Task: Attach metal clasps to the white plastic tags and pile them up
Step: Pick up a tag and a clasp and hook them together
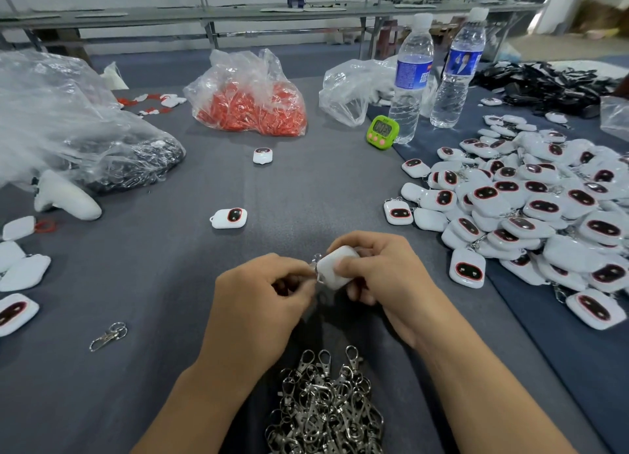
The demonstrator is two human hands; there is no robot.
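At lower centre the right hand [377,269] curls round a white tag [335,271] while the left hand [262,293] pinches a metal clasp [315,261] at its corner: attaching, I'd judge. Next the ring needs threading through, then the tag goes onto the pile [544,208] at right. The bottle label [412,72] is too blurred to read.

Grey table [170,368] carries a heap of metal clasps [323,409] just nearer than the grip, a pile of white tags [531,208] to its right, a loose clasp [108,336] lower left, and a red-filled bag [250,102], two bottles [410,79] and a green timer [382,130] far beyond.
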